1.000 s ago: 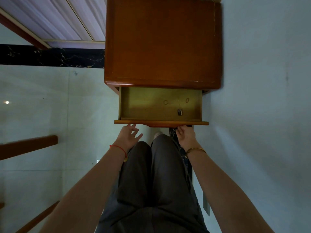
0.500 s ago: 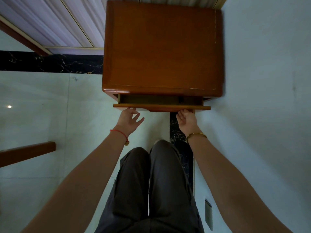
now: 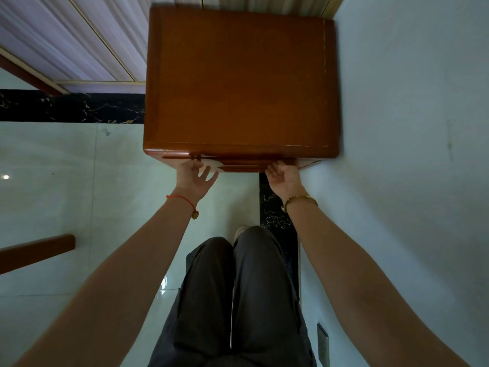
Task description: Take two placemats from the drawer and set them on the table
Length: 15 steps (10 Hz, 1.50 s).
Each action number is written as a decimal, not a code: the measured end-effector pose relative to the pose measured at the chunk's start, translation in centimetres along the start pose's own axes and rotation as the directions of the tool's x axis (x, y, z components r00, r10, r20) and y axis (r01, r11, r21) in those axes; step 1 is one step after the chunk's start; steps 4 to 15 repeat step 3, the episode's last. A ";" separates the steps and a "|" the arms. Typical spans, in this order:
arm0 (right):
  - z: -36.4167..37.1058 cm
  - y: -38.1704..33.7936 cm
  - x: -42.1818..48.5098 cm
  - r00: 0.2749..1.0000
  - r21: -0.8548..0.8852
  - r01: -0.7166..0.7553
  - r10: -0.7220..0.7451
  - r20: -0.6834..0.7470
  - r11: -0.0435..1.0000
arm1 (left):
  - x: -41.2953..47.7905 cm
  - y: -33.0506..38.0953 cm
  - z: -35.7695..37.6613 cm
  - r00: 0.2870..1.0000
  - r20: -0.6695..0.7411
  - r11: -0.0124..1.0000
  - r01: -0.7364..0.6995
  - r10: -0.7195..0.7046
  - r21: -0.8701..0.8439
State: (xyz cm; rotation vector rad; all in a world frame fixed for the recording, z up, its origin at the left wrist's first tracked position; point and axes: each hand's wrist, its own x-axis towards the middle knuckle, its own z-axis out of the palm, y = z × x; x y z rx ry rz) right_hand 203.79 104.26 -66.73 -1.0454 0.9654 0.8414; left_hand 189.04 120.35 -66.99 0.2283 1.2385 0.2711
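I look down on a brown wooden bedside cabinet (image 3: pixel 238 83) whose drawer front (image 3: pixel 243 165) sits flush under the top. My left hand (image 3: pixel 194 178) presses the left part of the drawer front with spread fingers. At the right part, my right hand (image 3: pixel 284 178) pushes with bent fingers, their tips hidden under the top's lip. No placemat is in view.
A pale wall (image 3: pixel 410 128) runs close along the cabinet's right side, with a socket plate (image 3: pixel 322 345) low down. A curtain (image 3: pixel 66 35) and a dark marble strip (image 3: pixel 66 107) lie behind on the left. A wooden rail (image 3: pixel 34 250) juts in at the left. My legs (image 3: pixel 232 300) are below.
The drawer was pulled out and showed only a few small items. Both hands have pushed it in, and it is now closed.
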 end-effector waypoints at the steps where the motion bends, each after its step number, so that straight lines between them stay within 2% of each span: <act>1: -0.1 -0.3 0.0 1.000 0.004 0.008 -0.008 0.018 1.000 | -0.4 0.2 -0.5 1.000 0.003 0.997 -0.018 0.018 0.076; 2: 0.0 -0.2 -1.6 0.998 -0.079 0.012 -0.008 0.055 0.997 | -2.1 0.6 -0.5 1.000 -0.005 0.988 0.005 -0.004 0.154; 3: -0.5 0.6 -4.4 0.999 -0.304 0.012 0.004 0.053 0.953 | -4.8 0.4 -1.2 0.999 -0.017 0.961 0.038 -0.035 0.273; 15: -0.5 0.6 -4.4 0.999 -0.304 0.012 0.004 0.053 0.953 | -4.8 0.4 -1.2 0.999 -0.017 0.961 0.038 -0.035 0.273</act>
